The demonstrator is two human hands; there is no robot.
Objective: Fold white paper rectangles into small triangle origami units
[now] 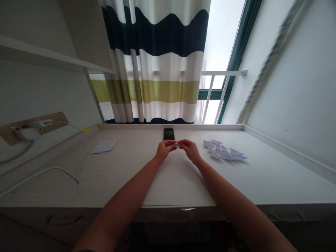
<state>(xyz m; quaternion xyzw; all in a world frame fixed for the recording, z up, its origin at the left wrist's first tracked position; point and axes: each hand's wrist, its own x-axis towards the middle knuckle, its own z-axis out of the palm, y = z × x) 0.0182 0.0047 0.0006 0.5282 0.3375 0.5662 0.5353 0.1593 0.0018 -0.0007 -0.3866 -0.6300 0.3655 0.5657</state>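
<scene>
Between my two hands is a small piece of folded white paper (176,145), held above the middle of the desk. My left hand (165,148) pinches its left side, and my right hand (190,148) pinches its right side. The fingertips cover part of its edges, so its exact folds are hard to make out. To the right lies a pile of folded paper pieces (223,151), pointed and triangular. A short stack of flat white paper sheets (103,146) rests on the left of the desk.
A dark-screened phone (168,134) lies just beyond my hands. At the left, a white cable (63,168) runs across the desk from chargers in a power strip (34,127). Raised edging (131,126) borders the back of the white desk (173,185), before a striped curtain (168,66).
</scene>
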